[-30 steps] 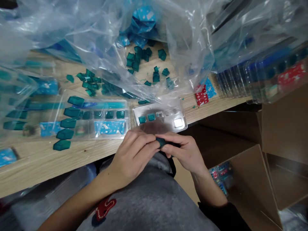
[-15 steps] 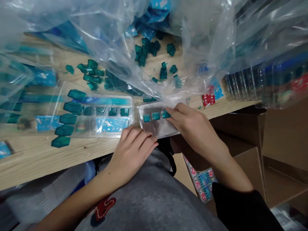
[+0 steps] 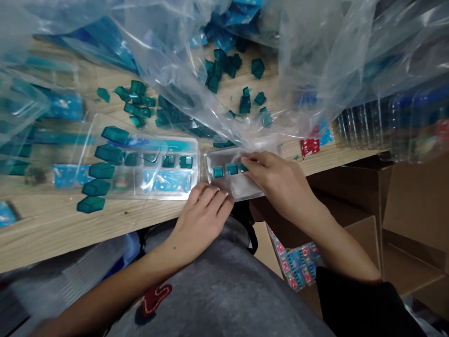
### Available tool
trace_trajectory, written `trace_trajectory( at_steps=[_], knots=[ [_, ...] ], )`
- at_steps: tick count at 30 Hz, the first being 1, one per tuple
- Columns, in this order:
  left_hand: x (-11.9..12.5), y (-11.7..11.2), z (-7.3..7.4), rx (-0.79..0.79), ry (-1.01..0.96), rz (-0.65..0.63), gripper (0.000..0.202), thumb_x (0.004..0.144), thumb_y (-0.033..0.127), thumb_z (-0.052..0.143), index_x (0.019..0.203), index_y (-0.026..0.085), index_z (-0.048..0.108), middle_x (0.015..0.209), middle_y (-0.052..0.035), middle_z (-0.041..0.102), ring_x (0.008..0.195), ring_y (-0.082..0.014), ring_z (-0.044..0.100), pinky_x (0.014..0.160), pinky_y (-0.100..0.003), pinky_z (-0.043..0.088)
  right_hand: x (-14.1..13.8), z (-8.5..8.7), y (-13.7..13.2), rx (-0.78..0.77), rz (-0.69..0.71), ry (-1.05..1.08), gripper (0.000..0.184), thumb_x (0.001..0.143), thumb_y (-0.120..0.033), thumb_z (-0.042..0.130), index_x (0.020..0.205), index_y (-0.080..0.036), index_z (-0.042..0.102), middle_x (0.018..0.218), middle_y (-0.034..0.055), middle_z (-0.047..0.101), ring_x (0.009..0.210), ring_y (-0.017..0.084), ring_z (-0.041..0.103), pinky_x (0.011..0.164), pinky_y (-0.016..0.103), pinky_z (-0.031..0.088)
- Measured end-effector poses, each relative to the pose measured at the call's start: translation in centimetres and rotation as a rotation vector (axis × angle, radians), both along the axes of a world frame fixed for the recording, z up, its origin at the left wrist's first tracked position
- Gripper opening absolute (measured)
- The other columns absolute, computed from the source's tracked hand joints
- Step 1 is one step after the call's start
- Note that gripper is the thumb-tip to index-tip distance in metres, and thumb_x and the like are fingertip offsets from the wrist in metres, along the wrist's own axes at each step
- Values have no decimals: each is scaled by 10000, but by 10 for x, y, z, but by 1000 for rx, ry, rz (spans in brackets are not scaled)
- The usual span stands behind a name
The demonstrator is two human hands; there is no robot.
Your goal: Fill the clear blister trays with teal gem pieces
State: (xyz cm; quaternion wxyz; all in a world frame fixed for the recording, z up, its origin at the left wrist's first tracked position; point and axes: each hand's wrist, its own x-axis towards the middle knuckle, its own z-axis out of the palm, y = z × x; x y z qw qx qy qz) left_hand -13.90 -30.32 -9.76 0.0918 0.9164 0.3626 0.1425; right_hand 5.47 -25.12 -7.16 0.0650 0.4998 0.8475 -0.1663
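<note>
My right hand (image 3: 280,180) pinches a small teal translucent piece (image 3: 242,166), mostly covered by its fingertips, in a clear plastic tray (image 3: 242,189). Two similar pieces, one a teal cube (image 3: 232,169), sit in a row to its left. My left hand (image 3: 206,215) has its fingers bent over the front left edge of this tray, with the thumb mostly hidden. To the left lies a second clear tray (image 3: 195,178) with teal pieces and a blue patterned packet (image 3: 168,180). A column of loose teal blocks (image 3: 101,170) runs along its left part.
Clear plastic bags (image 3: 168,70) hang over the wooden table (image 3: 42,224). Loose teal pieces (image 3: 216,70) are scattered behind the trays. Stacked clear trays (image 3: 365,121) and a red packet (image 3: 310,147) are at the right. Below stand cardboard boxes (image 3: 414,201), near filled packs (image 3: 298,267).
The view has shifted slightly. The right hand stays at the third piece, its fingertips now covering more of it. The left hand remains at the tray's front edge.
</note>
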Motion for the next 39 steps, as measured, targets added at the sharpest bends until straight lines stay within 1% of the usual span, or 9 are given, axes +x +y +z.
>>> trace_trajectory(
  at_steps=[5, 8, 13, 16, 22, 27, 31, 35, 39],
  knots=[
    [2, 2, -1, -8, 25, 12, 216, 965, 100, 457, 947, 116, 672, 888, -73, 716, 832, -223, 592, 875, -395, 455, 4, -10, -8, 24, -97, 178, 267, 937, -142, 538, 1157, -101, 685, 1066, 150, 712, 870, 233, 667, 629, 305, 483],
    [3, 3, 0, -7, 36, 1, 277, 972, 77, 400, 927, 115, 671, 868, -76, 710, 819, -223, 599, 867, -394, 456, 14, -9, -18, 29, -406, 642, 265, 923, -268, 607, 1162, -194, 694, 921, 57, 696, 810, 173, 634, 694, 294, 506],
    [5, 9, 10, -114, -113, -23, 190, 983, 143, 451, 991, 119, 639, 891, -70, 696, 811, -209, 610, 771, -365, 481, 22, -4, -44, -662, -998, 1506, 256, 872, -266, 568, 1083, -219, 706, 850, 5, 632, 590, 78, 530, 482, 206, 401],
    [11, 15, 25, -329, -323, 55, 142, 978, 162, 499, 1072, 148, 605, 966, -43, 674, 900, -156, 628, 774, -285, 508, 18, -2, -58, -915, -979, 1717, 369, 782, -167, 600, 1140, -212, 677, 911, 7, 652, 574, 59, 522, 451, 186, 366],
    [24, 22, 46, -450, -443, 50, 231, 961, 226, 562, 1189, 211, 594, 1102, -30, 613, 1035, -129, 622, 862, -236, 530, 11, 15, -68, -796, -846, 1693, 449, 874, -169, 653, 1302, -264, 554, 974, -21, 689, 603, 40, 587, 616, 199, 514],
    [26, 20, 43, -350, -538, 67, 145, 899, 148, 648, 1034, 196, 623, 1030, -18, 620, 976, -114, 624, 855, -225, 530, 9, 19, -66, -759, -808, 1731, 292, 871, -220, 695, 1136, -252, 576, 983, -25, 706, 586, 37, 617, 584, 177, 535],
    [25, 19, 42, -399, -583, 128, 90, 897, 157, 655, 964, 207, 623, 974, 10, 633, 928, -98, 628, 823, -211, 527, 7, 15, -68, -453, -749, 1511, 158, 892, -213, 673, 1046, -229, 642, 1035, -3, 711, 660, 56, 645, 591, 175, 540],
    [24, 21, 45, -635, -599, 171, 105, 963, 159, 536, 980, 231, 610, 961, 27, 643, 907, -89, 640, 794, -211, 540, 7, 11, -72, -94, -569, 1257, 278, 894, -190, 674, 1158, -276, 667, 1055, -1, 729, 900, 129, 688, 773, 252, 569],
    [21, 20, 46, -703, -598, 186, 99, 976, 179, 508, 955, 231, 590, 939, 10, 652, 909, -111, 648, 797, -249, 557, 8, 9, -71, -57, -479, 1183, 288, 896, -167, 660, 1158, -285, 681, 969, -5, 743, 863, 136, 696, 764, 259, 571]
  ],
)
